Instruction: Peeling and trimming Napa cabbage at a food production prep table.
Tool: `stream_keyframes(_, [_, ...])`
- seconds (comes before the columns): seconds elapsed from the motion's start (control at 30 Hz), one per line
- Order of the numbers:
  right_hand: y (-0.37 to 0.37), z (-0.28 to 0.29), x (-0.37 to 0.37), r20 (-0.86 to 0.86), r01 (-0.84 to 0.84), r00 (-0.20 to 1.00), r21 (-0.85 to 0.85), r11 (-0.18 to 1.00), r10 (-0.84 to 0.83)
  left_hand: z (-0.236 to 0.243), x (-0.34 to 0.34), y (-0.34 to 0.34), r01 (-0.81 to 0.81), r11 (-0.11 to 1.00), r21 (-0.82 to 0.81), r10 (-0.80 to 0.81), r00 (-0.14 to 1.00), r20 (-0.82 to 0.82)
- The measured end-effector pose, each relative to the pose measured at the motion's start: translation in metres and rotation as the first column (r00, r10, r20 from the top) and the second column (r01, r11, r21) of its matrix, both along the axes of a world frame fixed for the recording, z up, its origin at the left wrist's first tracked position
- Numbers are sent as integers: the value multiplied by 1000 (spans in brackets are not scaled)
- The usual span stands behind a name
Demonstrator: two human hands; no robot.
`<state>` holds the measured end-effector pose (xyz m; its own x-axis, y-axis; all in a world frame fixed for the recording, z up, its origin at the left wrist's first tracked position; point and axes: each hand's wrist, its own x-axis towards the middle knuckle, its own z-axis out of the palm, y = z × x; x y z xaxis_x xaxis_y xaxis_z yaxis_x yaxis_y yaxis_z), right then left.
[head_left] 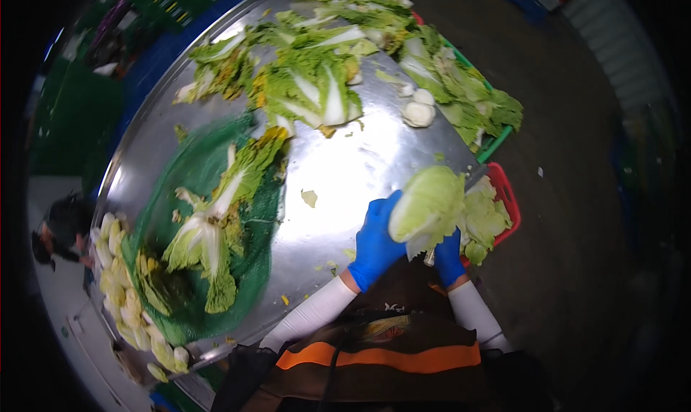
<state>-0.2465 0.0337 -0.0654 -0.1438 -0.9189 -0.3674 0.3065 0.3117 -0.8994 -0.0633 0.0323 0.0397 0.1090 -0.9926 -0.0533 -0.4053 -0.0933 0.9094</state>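
The left hand [376, 241], in a blue glove, grips a pale green head of napa cabbage [426, 205] from its left side, the fingers wrapped around it. The right hand [448, 257], also in a blue glove, is under the cabbage and is closed on a thin handle, maybe of a knife [471, 176] — its dark blade seems to come out behind the cabbage, but I cannot tell this surely. The cabbage is held just over the right edge of the round steel table [353, 174], near the person's body. Just beside it, outside the table edge, stands a red crate [506, 196] with cut cabbage leaves inside. Further along the right edge is a green crate [497, 144], also with many leaves. Near this edge lie two white cut cabbage stems [419, 108]. On the left part of the table lies a green net [209, 218] with opened cabbage halves on it — and more cabbage pieces are heaped at the far edge. Along the left edge, small yellow-white cabbage pieces [119, 297] lie in a row.
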Motion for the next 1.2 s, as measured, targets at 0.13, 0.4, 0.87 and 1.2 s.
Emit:
stream_keyframes(0.13, [17,-73,-117,167,252,954,12,968,-251,27,-29,-9,222,973,-66,-221,975,24])
stream_keyframes(0.4, [96,-98,-243,76,212,967,288,934,-243,-10,-49,-20,402,862,309,241,211,-947])
stream_keyframes(0.87, [-11,105,6,-442,-36,892,-277,960,-94,-22,-69,-26,5,956,293,276,320,-906])
stream_keyframes(1.2, [-23,146,7,-5,69,998,-60,996,-70,-16,-54,-23,363,863,350,465,-304,-831])
